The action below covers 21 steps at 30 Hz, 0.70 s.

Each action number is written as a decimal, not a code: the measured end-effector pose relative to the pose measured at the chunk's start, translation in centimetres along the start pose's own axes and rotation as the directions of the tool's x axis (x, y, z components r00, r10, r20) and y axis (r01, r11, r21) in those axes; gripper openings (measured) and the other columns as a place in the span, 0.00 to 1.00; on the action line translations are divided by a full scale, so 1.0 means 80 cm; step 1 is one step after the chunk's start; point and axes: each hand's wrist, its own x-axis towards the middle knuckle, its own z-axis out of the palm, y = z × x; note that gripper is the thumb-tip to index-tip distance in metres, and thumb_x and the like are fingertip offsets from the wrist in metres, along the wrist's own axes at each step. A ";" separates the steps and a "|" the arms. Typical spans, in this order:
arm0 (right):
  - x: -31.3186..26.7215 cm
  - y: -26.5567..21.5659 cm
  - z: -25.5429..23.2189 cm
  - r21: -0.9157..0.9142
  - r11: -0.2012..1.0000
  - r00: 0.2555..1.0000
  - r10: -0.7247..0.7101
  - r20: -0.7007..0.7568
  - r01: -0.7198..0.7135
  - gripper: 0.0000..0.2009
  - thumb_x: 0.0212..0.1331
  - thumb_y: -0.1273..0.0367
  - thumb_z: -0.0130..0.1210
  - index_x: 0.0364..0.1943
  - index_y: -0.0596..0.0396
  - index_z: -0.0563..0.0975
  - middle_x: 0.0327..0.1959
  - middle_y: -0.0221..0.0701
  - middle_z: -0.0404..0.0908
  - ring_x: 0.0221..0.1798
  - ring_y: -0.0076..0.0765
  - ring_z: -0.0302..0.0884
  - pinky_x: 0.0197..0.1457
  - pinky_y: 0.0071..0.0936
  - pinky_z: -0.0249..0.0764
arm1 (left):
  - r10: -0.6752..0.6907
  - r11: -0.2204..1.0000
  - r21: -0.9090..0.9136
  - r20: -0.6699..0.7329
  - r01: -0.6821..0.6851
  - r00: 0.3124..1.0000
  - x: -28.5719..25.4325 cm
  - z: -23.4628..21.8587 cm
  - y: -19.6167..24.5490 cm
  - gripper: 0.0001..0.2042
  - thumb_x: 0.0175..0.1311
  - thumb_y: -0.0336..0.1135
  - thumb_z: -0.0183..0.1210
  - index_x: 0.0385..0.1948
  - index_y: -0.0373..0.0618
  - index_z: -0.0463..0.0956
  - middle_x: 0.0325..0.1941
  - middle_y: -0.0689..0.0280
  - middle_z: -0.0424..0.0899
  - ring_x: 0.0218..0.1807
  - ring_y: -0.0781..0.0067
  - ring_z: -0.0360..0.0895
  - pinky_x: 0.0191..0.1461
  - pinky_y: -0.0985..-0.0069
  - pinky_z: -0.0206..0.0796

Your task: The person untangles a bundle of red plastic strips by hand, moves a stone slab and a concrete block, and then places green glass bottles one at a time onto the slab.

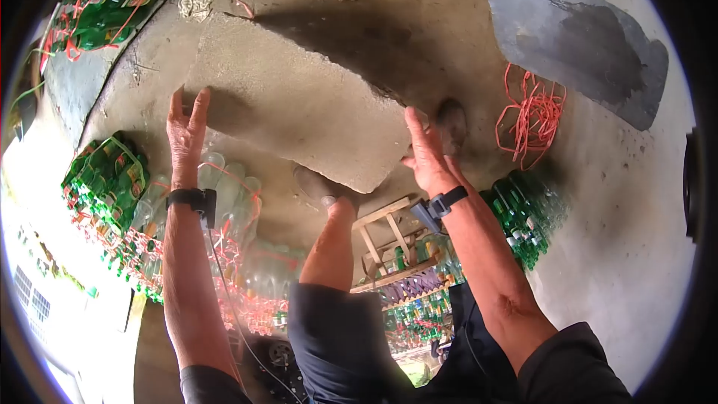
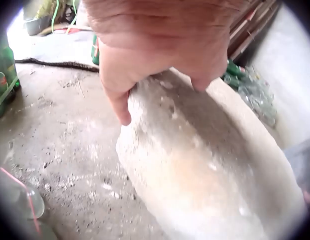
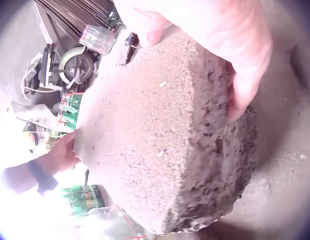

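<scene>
A thick concrete slab point(image 1: 292, 97) with a rough, broken edge is held between my two hands. My left hand point(image 1: 187, 131) grips its left end; in the left wrist view, fingers and thumb straddle the slab's narrow edge point(image 2: 170, 150). At the opposite end, my right hand point(image 1: 434, 161) holds a corner. The right wrist view shows that hand's digits on both sides of the pitted edge point(image 3: 210, 135). Below the slab in the head view, a bare leg and a shoe point(image 1: 314, 183) show.
Bundled green bottles point(image 1: 105, 172) stand left, with clear bottles point(image 1: 232, 194) beside them. More green bottles point(image 1: 523, 213) lie right, near tangled pink twine point(image 1: 535, 116). A grey sheet point(image 1: 568, 37) lies at upper right. A wooden frame point(image 1: 385, 236) stands near the legs.
</scene>
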 end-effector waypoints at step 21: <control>0.001 0.013 0.011 -0.074 0.996 0.979 -0.057 -0.197 0.043 0.34 0.53 0.40 0.64 0.42 0.62 0.78 0.36 0.32 0.78 0.37 0.28 0.77 0.30 0.32 0.75 | -0.205 0.967 -0.155 0.003 0.203 0.979 -0.006 0.001 0.040 0.20 0.61 0.52 0.67 0.29 0.40 0.79 0.22 0.78 0.64 0.27 0.84 0.56 0.31 0.79 0.50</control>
